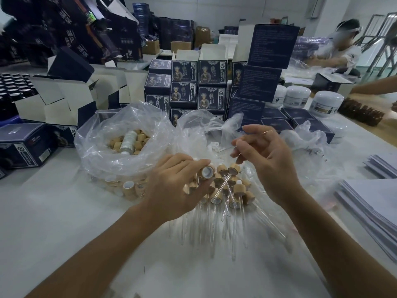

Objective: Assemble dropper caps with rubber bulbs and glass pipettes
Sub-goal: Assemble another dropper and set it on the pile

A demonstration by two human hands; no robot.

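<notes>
Bag of caps (129,145): at the far left of my work patch sat an open clear bag, wooden caps heaped inside with a pale bottle lying among them. It was my supply, within easy reach of the left side.
Left hand (171,186): I had it palm down, fingers curled round one wooden cap (207,172), its white-lined mouth turned toward the right. I judged the cap wanted holding steady and square to whatever came in.
Finished droppers (227,190): a loose pile lay between my hands, caps far, glass stems fanned toward me across the white table (64,222). Fragile, and just under both wrists.
Right hand (264,160): thumb and forefinger pinched something small above the pile; I could not tell whether it was a bulb or the top of a pipette. The other fingers were lifted and relaxed.
Step in hand: my guess was fitting a piece into the held cap. A straight push along the cap's axis seemed best, not a sideways lever on glass.
Open room: bare table lay near and to the left. Stacked blue boxes (199,87) walled the far side; paper stacks (369,203) crowded the right edge, so I would have kept my elbows in.
</notes>
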